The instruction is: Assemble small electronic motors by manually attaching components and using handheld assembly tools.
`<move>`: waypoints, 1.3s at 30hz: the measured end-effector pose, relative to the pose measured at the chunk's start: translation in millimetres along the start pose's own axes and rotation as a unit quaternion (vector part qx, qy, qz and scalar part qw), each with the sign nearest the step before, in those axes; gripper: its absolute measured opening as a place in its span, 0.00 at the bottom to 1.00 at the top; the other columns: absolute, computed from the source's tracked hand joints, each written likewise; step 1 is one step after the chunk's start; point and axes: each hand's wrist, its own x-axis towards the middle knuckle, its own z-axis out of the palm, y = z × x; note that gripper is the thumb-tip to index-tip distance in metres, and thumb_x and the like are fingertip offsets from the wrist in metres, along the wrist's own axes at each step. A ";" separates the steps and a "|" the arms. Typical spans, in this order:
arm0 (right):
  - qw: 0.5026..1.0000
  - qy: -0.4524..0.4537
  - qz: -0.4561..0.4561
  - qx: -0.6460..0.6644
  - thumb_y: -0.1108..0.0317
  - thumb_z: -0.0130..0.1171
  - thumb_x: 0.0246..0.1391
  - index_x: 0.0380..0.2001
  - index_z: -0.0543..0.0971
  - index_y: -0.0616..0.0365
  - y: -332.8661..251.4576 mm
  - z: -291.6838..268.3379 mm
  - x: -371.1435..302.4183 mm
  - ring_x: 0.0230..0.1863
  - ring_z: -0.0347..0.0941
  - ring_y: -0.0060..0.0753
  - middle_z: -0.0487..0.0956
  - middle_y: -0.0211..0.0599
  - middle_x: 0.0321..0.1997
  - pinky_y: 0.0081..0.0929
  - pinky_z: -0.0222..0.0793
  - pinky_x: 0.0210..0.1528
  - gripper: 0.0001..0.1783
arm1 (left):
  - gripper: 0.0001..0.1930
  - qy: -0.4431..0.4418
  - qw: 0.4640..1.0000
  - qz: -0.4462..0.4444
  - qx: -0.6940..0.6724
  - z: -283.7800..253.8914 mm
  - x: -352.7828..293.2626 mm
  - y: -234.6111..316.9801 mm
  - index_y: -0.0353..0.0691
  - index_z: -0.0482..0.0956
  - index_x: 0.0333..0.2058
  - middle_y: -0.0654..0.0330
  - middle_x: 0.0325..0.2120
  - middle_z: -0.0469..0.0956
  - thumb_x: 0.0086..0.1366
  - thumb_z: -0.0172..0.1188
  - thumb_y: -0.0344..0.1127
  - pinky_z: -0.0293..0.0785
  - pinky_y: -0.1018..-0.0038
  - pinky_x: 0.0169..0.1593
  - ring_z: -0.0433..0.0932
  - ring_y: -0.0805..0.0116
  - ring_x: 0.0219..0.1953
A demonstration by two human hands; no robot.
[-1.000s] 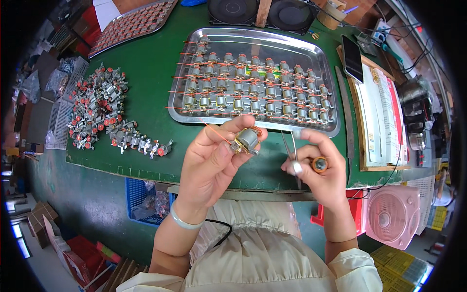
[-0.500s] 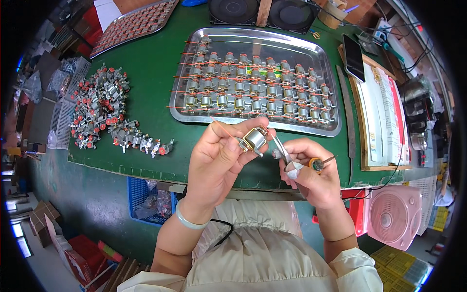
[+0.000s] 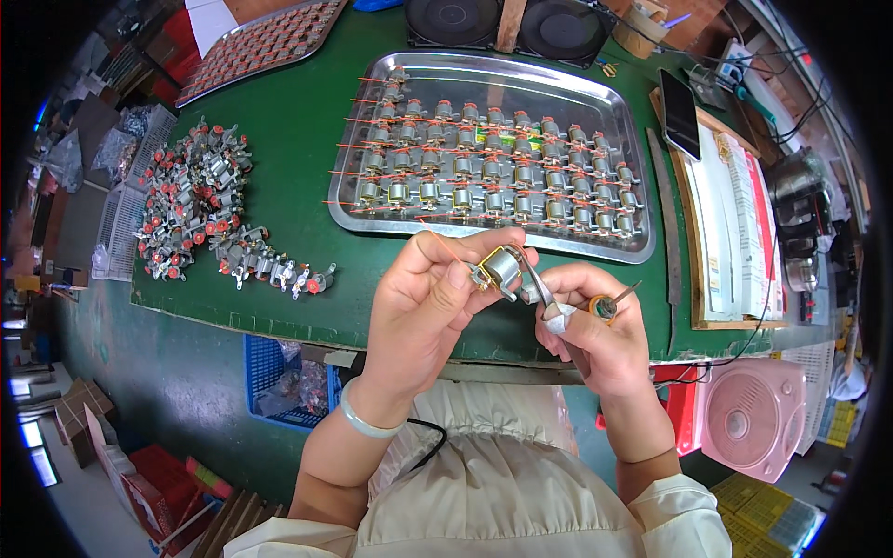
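My left hand [image 3: 423, 302] pinches a small silver cylindrical electrical part [image 3: 503, 268] with a yellowish frame and metal tabs. A thin orange wire [image 3: 441, 244] runs from it toward the upper left. In my right hand [image 3: 600, 325] are metal tweezers [image 3: 538, 283], their tips at the red-marked end of the part; whether they grip anything there is too small to tell. White wrapping [image 3: 558, 318] covers a fingertip of that hand. A short tool [image 3: 605, 307] with an orange, dark-centred end and thin metal shank is tucked among its fingers.
Beyond my hands a steel tray [image 3: 372, 226] bears rows of similar parts with orange wires. A loose heap of parts [image 3: 195, 200] lies at left, another filled tray [image 3: 260, 46] behind it. At right are a metal strip [image 3: 665, 223], a phone [image 3: 678, 112] and a paper-covered board [image 3: 730, 232].
The tweezers' tips have come in against the red-marked end of the part. My left hand and the part have shifted slightly to the right.
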 end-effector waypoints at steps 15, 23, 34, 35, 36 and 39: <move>0.974 -0.045 0.074 0.209 0.73 0.49 0.48 0.34 0.73 0.68 -4.4 3.6 4.2 0.12 0.58 0.17 0.68 0.34 0.14 0.17 0.53 0.16 0.11 | 0.06 0.002 1.000 0.004 -0.003 -0.5 -0.6 -1.8 0.38 0.62 0.36 0.41 0.48 0.65 0.65 0.44 0.34 0.68 0.61 0.51 0.69 0.51 0.49; 0.978 0.030 -0.111 -0.176 0.78 0.53 0.44 0.37 0.72 0.68 -8.1 -5.8 -2.1 0.21 0.67 0.21 0.73 0.33 0.23 0.16 0.61 0.21 0.13 | 0.07 0.046 0.992 0.054 0.100 -3.4 -1.5 2.7 0.36 0.63 0.37 0.42 0.48 0.65 0.64 0.45 0.33 0.69 0.67 0.50 0.69 0.53 0.49; 0.764 0.005 -0.364 -0.533 0.81 0.57 0.24 0.34 0.72 0.64 -12.6 1.5 10.3 0.16 0.65 0.33 0.68 0.33 0.15 0.28 0.61 0.20 0.23 | 0.05 0.057 0.941 0.152 0.298 0.5 -3.1 -3.5 0.34 0.65 0.37 0.43 0.47 0.68 0.63 0.46 0.28 0.66 0.72 0.50 0.70 0.63 0.47; 0.764 0.006 -0.364 -0.533 0.81 0.57 0.24 0.34 0.72 0.64 -12.7 1.6 10.6 0.16 0.65 0.33 0.68 0.33 0.15 0.28 0.61 0.20 0.23 | 0.05 0.051 0.939 0.156 0.302 0.9 -3.4 -3.7 0.34 0.65 0.37 0.43 0.47 0.67 0.63 0.46 0.28 0.66 0.71 0.51 0.70 0.63 0.47; 0.766 -0.003 -0.363 -0.531 0.81 0.56 0.24 0.34 0.72 0.64 -13.1 1.7 10.8 0.16 0.65 0.33 0.68 0.32 0.15 0.27 0.61 0.19 0.23 | 0.05 0.051 0.939 0.155 0.302 1.2 -3.8 -3.6 0.34 0.65 0.37 0.43 0.47 0.67 0.63 0.46 0.28 0.66 0.71 0.51 0.70 0.63 0.47; 0.783 -0.012 -0.348 -0.515 0.82 0.56 0.24 0.33 0.72 0.64 -14.4 3.7 9.7 0.16 0.65 0.32 0.68 0.32 0.15 0.27 0.60 0.19 0.23 | 0.06 0.053 0.948 0.140 0.282 2.4 -4.8 -3.4 0.34 0.65 0.38 0.43 0.47 0.67 0.62 0.47 0.26 0.66 0.71 0.51 0.70 0.63 0.48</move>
